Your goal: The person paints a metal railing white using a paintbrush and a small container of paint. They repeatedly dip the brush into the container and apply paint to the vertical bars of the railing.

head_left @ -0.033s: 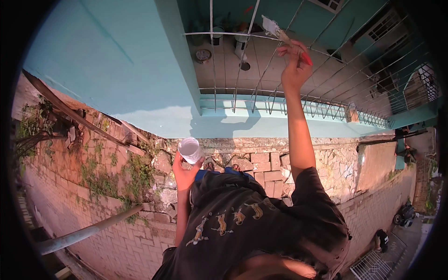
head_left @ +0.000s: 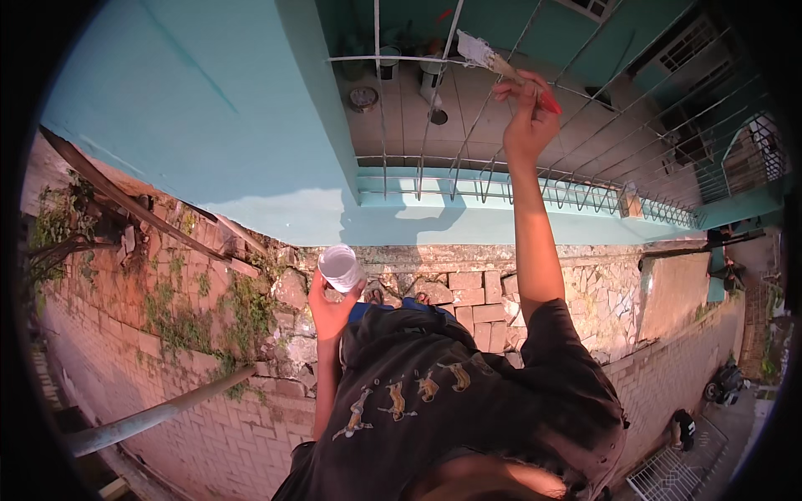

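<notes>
My right hand [head_left: 531, 115] grips a paintbrush [head_left: 499, 64] with a red handle end, its bristles [head_left: 474, 48] coated in white paint. Raised at the wire fence [head_left: 468, 142], the brush has its bristle tip against or very near a thin upright bar; I cannot tell whether they touch. Lower down at the left, my left hand [head_left: 331, 314] is wrapped round a small white plastic cup [head_left: 340, 268], whose open top faces up. The cup's inside looks whitish. Some fence bars look white, others greyer.
A light blue wall [head_left: 209, 108] rises at the left, joining a low blue ledge [head_left: 501, 227] under the fence. Behind the bars are buckets [head_left: 389, 65] on a tiled floor. Uneven stones [head_left: 484, 305] lie around my feet. A pole [head_left: 163, 420] slants in at lower left.
The paintbrush has shifted slightly to the left, bringing its bristles closer to the upright bar. My left hand and the cup have barely moved.
</notes>
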Action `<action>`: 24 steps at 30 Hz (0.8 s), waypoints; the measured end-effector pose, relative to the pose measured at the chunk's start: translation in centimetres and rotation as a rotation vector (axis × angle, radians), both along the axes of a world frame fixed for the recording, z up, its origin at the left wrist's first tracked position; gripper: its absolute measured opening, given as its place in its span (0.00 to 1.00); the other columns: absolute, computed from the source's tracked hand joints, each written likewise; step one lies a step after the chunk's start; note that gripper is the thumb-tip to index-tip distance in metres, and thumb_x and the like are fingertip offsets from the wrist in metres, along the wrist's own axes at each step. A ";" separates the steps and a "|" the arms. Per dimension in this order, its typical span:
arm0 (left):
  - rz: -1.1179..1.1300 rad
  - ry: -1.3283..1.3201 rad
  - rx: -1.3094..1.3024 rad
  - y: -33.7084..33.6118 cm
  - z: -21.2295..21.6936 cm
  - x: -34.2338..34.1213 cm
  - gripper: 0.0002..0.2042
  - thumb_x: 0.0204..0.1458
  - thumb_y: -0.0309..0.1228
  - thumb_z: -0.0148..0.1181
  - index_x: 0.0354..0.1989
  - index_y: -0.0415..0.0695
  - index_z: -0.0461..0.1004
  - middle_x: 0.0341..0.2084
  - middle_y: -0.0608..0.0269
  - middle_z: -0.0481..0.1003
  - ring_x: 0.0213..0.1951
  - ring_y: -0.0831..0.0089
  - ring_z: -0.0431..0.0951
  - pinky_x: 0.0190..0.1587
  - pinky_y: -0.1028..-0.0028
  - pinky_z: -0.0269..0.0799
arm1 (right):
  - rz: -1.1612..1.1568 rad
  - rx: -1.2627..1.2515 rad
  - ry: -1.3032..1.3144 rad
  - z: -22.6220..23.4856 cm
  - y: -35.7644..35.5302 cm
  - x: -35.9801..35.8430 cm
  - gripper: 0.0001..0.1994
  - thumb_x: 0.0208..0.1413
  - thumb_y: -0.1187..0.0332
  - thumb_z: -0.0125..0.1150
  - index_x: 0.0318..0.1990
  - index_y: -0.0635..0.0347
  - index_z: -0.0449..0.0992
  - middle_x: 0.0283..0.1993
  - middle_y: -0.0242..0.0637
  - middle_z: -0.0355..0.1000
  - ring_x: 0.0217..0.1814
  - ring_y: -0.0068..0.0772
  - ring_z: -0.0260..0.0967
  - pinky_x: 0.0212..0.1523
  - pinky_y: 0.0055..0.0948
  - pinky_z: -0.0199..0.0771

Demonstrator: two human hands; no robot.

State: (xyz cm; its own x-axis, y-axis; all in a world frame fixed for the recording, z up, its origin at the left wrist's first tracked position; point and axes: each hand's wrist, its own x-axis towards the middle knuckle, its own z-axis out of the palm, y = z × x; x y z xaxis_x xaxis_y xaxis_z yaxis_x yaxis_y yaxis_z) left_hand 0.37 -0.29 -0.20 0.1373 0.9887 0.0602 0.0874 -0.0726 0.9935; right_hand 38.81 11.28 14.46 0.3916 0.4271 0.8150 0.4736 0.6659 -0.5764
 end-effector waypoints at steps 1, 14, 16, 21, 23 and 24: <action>-0.006 0.000 -0.016 -0.1 0.2 0.0 0.24 0.46 0.27 0.76 0.53 0.40 0.75 0.43 0.64 0.81 0.46 0.76 0.78 0.51 0.72 0.70 | 0.053 -0.045 0.042 0.1 -0.2 -0.7 0.11 0.70 0.71 0.54 0.50 0.70 0.77 0.36 0.41 0.81 0.36 0.24 0.75 0.44 0.25 0.74; 0.027 -0.013 -0.002 -0.3 0.0 0.0 0.24 0.46 0.25 0.75 0.53 0.39 0.74 0.43 0.62 0.80 0.46 0.74 0.79 0.52 0.71 0.72 | 0.068 -0.083 -0.080 -0.8 1.0 -0.2 0.11 0.70 0.69 0.55 0.52 0.66 0.77 0.35 0.37 0.82 0.35 0.21 0.76 0.38 0.20 0.73; 0.026 -0.006 -0.014 -0.3 -0.1 0.0 0.24 0.46 0.25 0.75 0.53 0.38 0.74 0.44 0.61 0.80 0.46 0.73 0.79 0.52 0.71 0.72 | 0.014 -0.078 -0.057 -0.8 1.1 0.0 0.13 0.71 0.68 0.55 0.54 0.68 0.75 0.37 0.41 0.82 0.36 0.23 0.75 0.41 0.23 0.74; 0.030 -0.009 -0.017 -0.5 -0.3 -0.2 0.25 0.47 0.25 0.75 0.54 0.38 0.74 0.44 0.61 0.79 0.46 0.73 0.79 0.52 0.71 0.72 | -0.198 0.029 -0.082 -1.3 1.0 -1.0 0.11 0.69 0.71 0.56 0.55 0.65 0.76 0.37 0.40 0.81 0.36 0.26 0.75 0.40 0.26 0.75; 0.024 0.011 -0.018 -0.4 -0.2 -0.3 0.25 0.47 0.25 0.75 0.55 0.38 0.73 0.45 0.61 0.79 0.47 0.73 0.79 0.52 0.71 0.72 | -0.302 0.059 -0.190 -1.8 1.0 -2.0 0.11 0.66 0.72 0.59 0.53 0.61 0.77 0.35 0.38 0.81 0.33 0.31 0.76 0.37 0.28 0.74; 0.019 0.026 -0.021 -0.4 -0.5 -0.3 0.26 0.47 0.26 0.75 0.55 0.38 0.73 0.45 0.60 0.79 0.47 0.73 0.78 0.53 0.70 0.72 | -0.296 0.029 -0.236 -2.1 1.0 -3.1 0.11 0.64 0.73 0.60 0.53 0.61 0.77 0.35 0.38 0.80 0.33 0.34 0.75 0.37 0.30 0.74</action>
